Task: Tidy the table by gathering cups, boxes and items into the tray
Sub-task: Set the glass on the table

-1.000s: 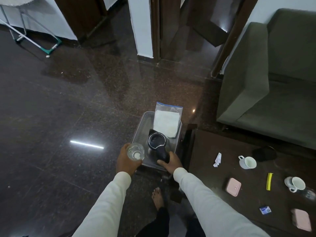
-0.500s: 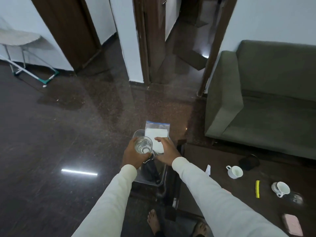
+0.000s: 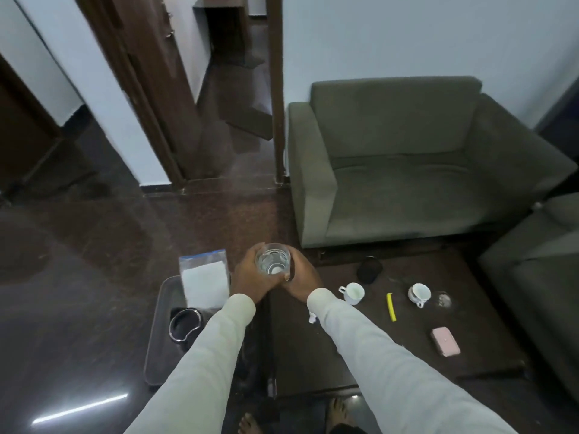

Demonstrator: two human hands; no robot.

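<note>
The glass [image 3: 272, 261] had come up from low beside the tray [image 3: 156, 346], where it was a second before. Now both hands held it up in the air, between the tray and the dark surface [image 3: 360, 346]. The left hand [image 3: 249, 277] wrapped its side, and the right hand [image 3: 300, 278] cupped the other side. I think the glass was still waiting to go into the tray. It was clear and round, maybe with a little water inside. The tray sat on the floor with a black jug [image 3: 185, 324] and a plastic bag [image 3: 205, 281]. Two white cups [image 3: 353, 292], a yellow stick [image 3: 391, 306] and a pink box [image 3: 445, 341] still lay on the surface.
</note>
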